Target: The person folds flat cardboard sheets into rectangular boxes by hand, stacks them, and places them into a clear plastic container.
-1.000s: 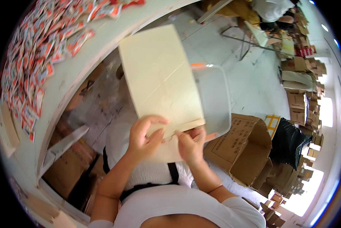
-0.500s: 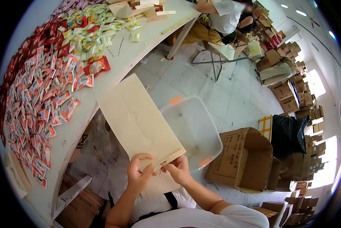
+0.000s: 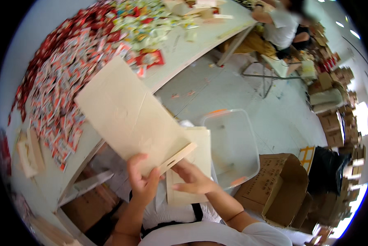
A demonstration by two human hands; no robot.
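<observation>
A flat, cream-coloured folded carton (image 3: 130,115) tilts up over my lap, its long side slanting to the upper left. My left hand (image 3: 144,182) grips its near end, thumb in front and fingers at the side. A narrow slotted flap stands folded along that near edge. Beside the flap is my right hand (image 3: 197,180), thumb and fingers apart; the fingertips are partly hidden behind the flap, so contact is unclear. Beneath, more flat cream cartons (image 3: 201,149) lie on my lap.
Heaps of small red-and-white packets (image 3: 57,94) and yellow-green packets (image 3: 151,30) cover the table (image 3: 173,61) at left. A clear plastic bin (image 3: 237,143) and an open cardboard box (image 3: 255,180) stand at right. Another person (image 3: 280,30) sits at the far table end.
The carton has swung up and left, and its near-edge flap now stands folded. My right hand's fingers have spread from their pinch at the edge. The view has shifted, uncovering the cartons beneath.
</observation>
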